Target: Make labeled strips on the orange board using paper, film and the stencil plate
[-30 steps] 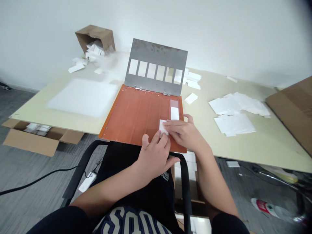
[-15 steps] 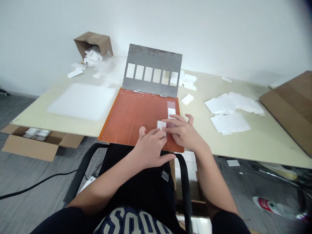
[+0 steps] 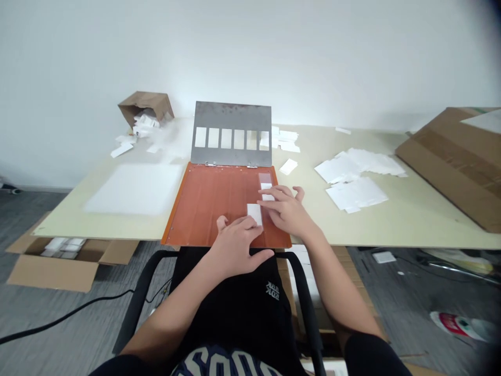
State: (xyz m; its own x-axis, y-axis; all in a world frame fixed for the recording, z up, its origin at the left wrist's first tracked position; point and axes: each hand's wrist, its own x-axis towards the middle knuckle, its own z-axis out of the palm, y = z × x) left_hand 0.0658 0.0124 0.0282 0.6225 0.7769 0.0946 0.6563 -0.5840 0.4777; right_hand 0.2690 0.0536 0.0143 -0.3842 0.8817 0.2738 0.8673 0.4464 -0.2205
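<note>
An orange ribbed board (image 3: 219,201) lies at the table's near edge. A grey metal plate (image 3: 231,133) with a row of rectangular windows stands up from its far edge. My left hand (image 3: 235,245) rests on the board's near right part, fingertips on a small white card (image 3: 254,213). My right hand (image 3: 287,210) lies beside it with fingers stretched flat over the right-hand groove, touching the same card and another white card (image 3: 266,187) further up that groove.
Loose white sheets (image 3: 354,180) lie to the right, a large flat cardboard box (image 3: 454,156) beyond them. A frosted sheet (image 3: 135,189) is at the left, a tipped carton (image 3: 144,107) of white cards at the back. An open box (image 3: 62,256) sits on the floor.
The view has tilted up and back, so the table looks farther away. Both hands stay on the white card at the board's right side, shifted slightly.
</note>
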